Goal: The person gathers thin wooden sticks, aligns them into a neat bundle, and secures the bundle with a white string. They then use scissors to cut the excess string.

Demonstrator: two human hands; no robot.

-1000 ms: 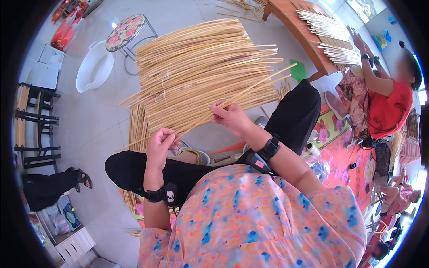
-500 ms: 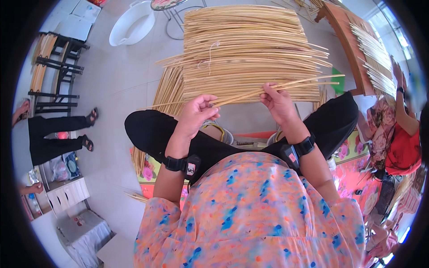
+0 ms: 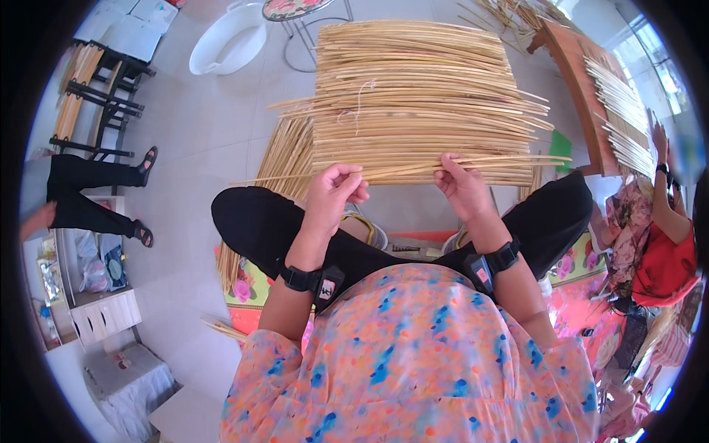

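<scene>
Between my hands run a few thin straw-coloured stalks [image 3: 402, 173], held crosswise over my lap. My left hand [image 3: 336, 193] pinches them near their left part, where one thin end reaches out past my knee. Farther right, my right hand [image 3: 461, 186] grips the same stalks between thumb and fingers, and their ends fan out beyond it. Just past my hands lies a wide layer of similar stalks [image 3: 421, 111], side by side like a mat, with a pale string [image 3: 360, 103] on top. More stalks [image 3: 284, 159] stick out at its left edge.
A white oval tub [image 3: 229, 40] and a round stool [image 3: 295, 9] stand at the far left. To the right is a brown wooden table [image 3: 580, 96] with pale sticks, where a person in red [image 3: 668, 266] works. Another person in black trousers [image 3: 88, 192] stands left.
The held stalks have dropped from a slant to nearly level, and their right ends are lower. Both hands keep their hold. At the left, the other person has shifted.
</scene>
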